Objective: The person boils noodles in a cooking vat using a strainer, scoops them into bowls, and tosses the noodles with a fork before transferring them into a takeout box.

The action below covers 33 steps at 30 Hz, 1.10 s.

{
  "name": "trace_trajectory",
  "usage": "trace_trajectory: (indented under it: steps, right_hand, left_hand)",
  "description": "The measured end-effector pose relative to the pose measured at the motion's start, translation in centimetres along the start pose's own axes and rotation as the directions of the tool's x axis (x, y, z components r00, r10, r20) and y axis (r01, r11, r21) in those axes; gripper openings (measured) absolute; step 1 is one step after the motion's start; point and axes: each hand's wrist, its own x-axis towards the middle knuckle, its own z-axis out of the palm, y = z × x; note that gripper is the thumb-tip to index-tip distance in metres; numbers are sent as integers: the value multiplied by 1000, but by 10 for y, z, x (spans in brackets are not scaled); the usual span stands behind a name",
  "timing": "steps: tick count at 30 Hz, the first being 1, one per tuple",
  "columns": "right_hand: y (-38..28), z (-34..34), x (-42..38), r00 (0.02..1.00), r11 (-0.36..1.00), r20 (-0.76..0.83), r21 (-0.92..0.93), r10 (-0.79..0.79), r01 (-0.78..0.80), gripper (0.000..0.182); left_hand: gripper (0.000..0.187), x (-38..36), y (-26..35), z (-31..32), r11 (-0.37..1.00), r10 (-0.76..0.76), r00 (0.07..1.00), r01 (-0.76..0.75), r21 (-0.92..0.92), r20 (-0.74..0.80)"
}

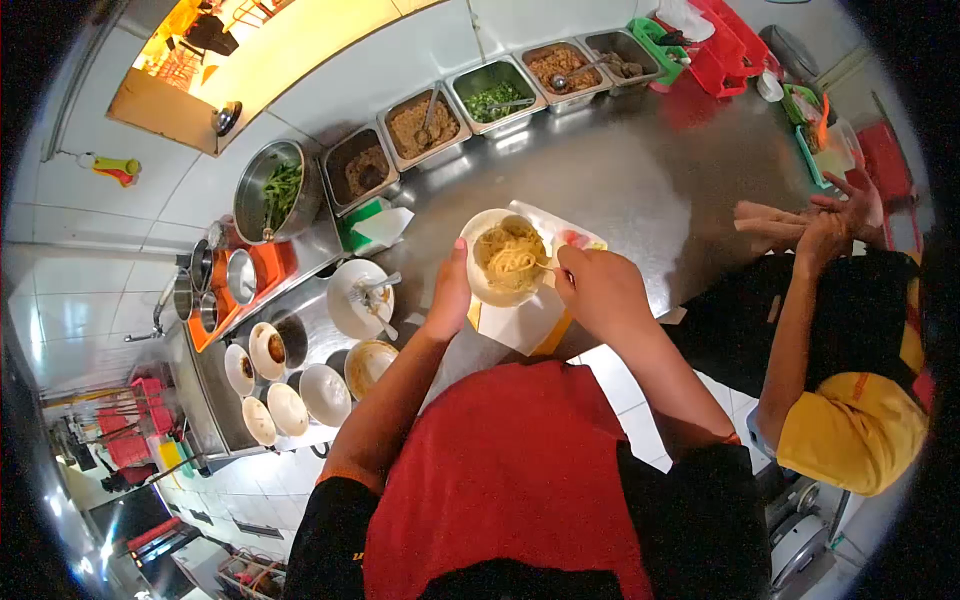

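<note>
One white bowl [508, 257] of pale yellow noodles; left hand [449, 295] at rim

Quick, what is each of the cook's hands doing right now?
Left hand: closed on the rim of the bowl of noodles, holding it.
Right hand: closed on a thin utensil in the noodles; which kind cannot be told.

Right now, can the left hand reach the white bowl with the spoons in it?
Probably yes. The left hand is gripping the rim of the noodle bowl, and the bowl with spoons sits just beside it on the steel counter with nothing between. It would have to let go first.
</note>
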Motion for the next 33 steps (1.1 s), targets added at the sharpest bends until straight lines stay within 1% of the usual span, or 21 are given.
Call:
trace_trajectory:
  steps: [2, 3, 5, 8, 10, 12, 14, 15, 17, 18, 20, 21, 23, 24, 25, 27, 28, 29, 31, 32, 33]
  right_hand:
    - [3, 0, 3, 999, 999, -36, -24, -39, 38, 13]
    - [4, 1, 4, 998, 999, -48, -30, -38, 37, 13]
    - [9, 1, 7, 997, 999, -70, -40, -34, 31, 14]
    - [19, 6, 9, 999, 999, -48, -28, 15, -16, 15]
    - [22, 9, 6, 991, 994, 80, -1, 107, -107, 16]
    - [30, 22, 0, 984, 991, 127, 31, 122, -127, 16]
    - [41, 43, -7, 967, 987, 210, 45, 144, -157, 18]
    - [41, 42, -9, 947, 980, 265, 19, 184, -196, 19]
    - [46, 46, -12, 938, 969, 250, 5, 239, -249, 19]
    - [49, 42, -11, 940, 968, 238, 5, 242, -251, 19]
    - [52, 36, -14, 921, 960, 276, -35, 276, -277, 23]
    - [55, 36, -12, 921, 958, 269, -31, 283, -285, 23]
    - [59, 36, -17, 919, 952, 256, -15, 299, -305, 22]
    - [62, 39, -18, 915, 947, 256, -12, 312, -320, 22]
    - [64, 45, -18, 925, 954, 237, -36, 298, -298, 22]
    - [68, 54, -14, 933, 958, 218, -63, 285, -278, 21]
    - [67, 60, -11, 941, 967, 222, -67, 256, -247, 20]
    - [65, 65, -9, 948, 974, 225, -70, 226, -215, 20]
    - [62, 73, 0, 961, 981, 198, -34, 192, -189, 20]
    - [59, 75, 4, 972, 987, 172, 0, 158, -160, 19]
    - [56, 75, 9, 972, 987, 170, 1, 160, -163, 19]
  left_hand:
    - [60, 4, 0, -4, 967, 121, 991, -103, 234, -64]
    - [60, 5, 2, -6, 966, 117, 991, -98, 241, -67]
    - [54, 12, 9, -6, 869, 241, 966, -173, 464, -91]
    - [50, 16, 23, -1, 811, 249, 963, -152, 565, -99]
    - [49, 23, 23, -1, 787, 262, 961, -161, 596, -85]
    - [48, 23, 29, 2, 763, 271, 960, -169, 624, -71]
    - [45, 15, 52, 12, 669, 210, 976, -96, 737, -64]
    - [45, 14, 50, 11, 664, 227, 973, -116, 738, -51]
    - [43, 18, 42, 7, 650, 351, 935, -213, 729, -41]
    - [43, 18, 42, 7, 647, 360, 932, -224, 729, -32]
    - [39, 16, 40, 5, 782, 345, 932, -220, 584, -111]
    - [39, 15, 45, 7, 778, 348, 932, -227, 586, -100]
    - [38, 6, 54, 10, 859, 294, 951, -217, 463, -99]
    - [39, 0, 64, 12, 857, 253, 965, -190, 479, -71]
    - [39, -1, 60, 10, 857, 245, 968, -187, 480, -61]
    - [41, 0, 48, 2, 920, 298, 952, -265, 289, -74]
    - [45, 5, 40, -7, 943, 292, 956, -281, 180, -36]
    - [45, 6, 31, -15, 944, 286, 958, -275, 180, -35]
    - [51, 8, 23, -30, 907, 341, 937, -305, 289, -80]
    - [64, 4, 18, -43, 958, 223, 971, -203, 200, -83]
    - [64, -4, 27, -39, 958, 224, 971, -204, 202, -80]
